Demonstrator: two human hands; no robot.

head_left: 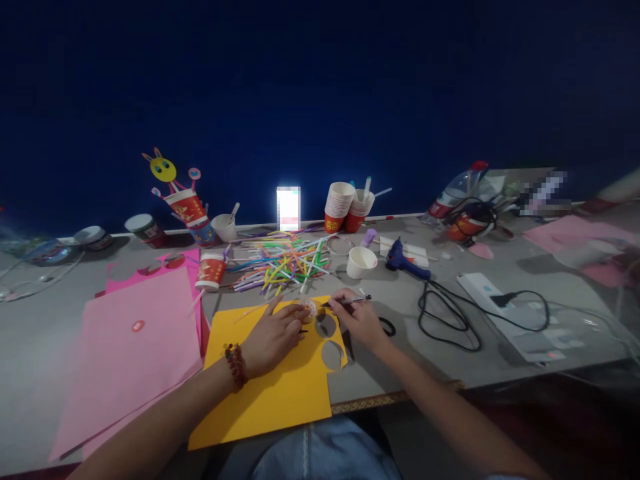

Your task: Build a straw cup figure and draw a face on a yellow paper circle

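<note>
L hand palm-down on yellow paper, fingers slightly spread, tips on small round disc. R hand: fingers closed round pen, pen tip nr disc's R edge. Paper on table, straws just beyond.

A messy pile of colorful straws lies in front of a bright screen. A stack of paper cups stands nearby. A blue glue gun lies near a white power strip.
</note>
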